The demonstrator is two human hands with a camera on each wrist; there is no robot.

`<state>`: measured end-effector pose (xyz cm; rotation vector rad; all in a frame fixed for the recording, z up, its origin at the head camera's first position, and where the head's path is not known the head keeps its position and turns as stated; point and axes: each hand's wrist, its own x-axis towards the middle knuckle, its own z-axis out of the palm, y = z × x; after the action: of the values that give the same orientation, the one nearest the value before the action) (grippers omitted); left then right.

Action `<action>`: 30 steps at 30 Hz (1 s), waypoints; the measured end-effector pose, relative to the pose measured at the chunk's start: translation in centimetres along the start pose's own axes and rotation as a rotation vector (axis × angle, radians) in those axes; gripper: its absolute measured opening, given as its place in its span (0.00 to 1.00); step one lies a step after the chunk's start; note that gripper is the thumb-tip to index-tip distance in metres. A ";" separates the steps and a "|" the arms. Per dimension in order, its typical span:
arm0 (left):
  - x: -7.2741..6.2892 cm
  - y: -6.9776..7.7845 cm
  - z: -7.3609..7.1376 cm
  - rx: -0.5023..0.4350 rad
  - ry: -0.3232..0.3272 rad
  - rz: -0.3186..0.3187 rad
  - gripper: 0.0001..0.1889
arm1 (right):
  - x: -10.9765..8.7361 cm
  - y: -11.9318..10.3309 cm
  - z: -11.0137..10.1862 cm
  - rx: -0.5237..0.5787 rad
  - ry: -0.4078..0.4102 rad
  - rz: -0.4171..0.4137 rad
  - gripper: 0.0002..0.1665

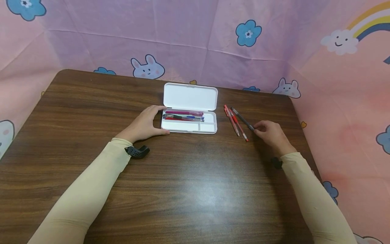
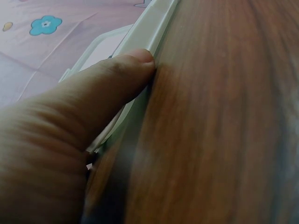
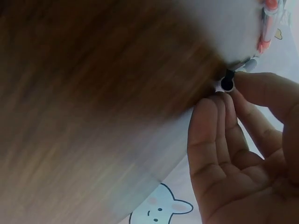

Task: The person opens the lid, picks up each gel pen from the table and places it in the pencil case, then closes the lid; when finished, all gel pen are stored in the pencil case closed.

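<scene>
An open white pencil case (image 1: 182, 126) lies on the table, with several pens (image 1: 184, 113) in its long upper compartment. My left hand (image 1: 143, 123) holds the case by its left end, fingers at the back corner and thumb along the front edge. In the left wrist view the thumb (image 2: 117, 74) presses the case's rim (image 2: 156, 23). Right of the case, my right hand (image 1: 272, 134) pinches the near end of a black pen (image 1: 242, 118) between thumb and fingers. The pen end (image 3: 227, 84) shows between the fingertips in the right wrist view.
Red pens (image 1: 234, 121) lie close together between the case and the black pen. The case's lid (image 1: 190, 96) stands folded back toward the far edge of the brown wooden table (image 1: 195, 189). Behind and to the right hangs a patterned pink and purple cloth (image 1: 189, 30).
</scene>
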<state>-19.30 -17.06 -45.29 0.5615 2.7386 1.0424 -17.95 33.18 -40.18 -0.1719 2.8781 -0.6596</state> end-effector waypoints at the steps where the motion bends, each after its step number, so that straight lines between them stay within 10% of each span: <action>1: 0.0 0.0 0.0 0.001 -0.001 -0.001 0.55 | 0.0 0.1 0.0 0.002 -0.001 0.004 0.13; 23: 0.0 0.2 -0.1 -0.003 -0.001 0.001 0.55 | -0.1 1.0 -0.8 0.001 0.126 0.013 0.10; 30: 0.0 0.1 -0.1 -0.004 0.001 0.003 0.54 | 0.5 -0.9 -1.8 0.051 0.254 -0.158 0.09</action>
<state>-19.32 -17.01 -45.14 0.5649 2.7366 1.0490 -18.72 33.06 -38.26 -0.3337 3.1095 -0.8377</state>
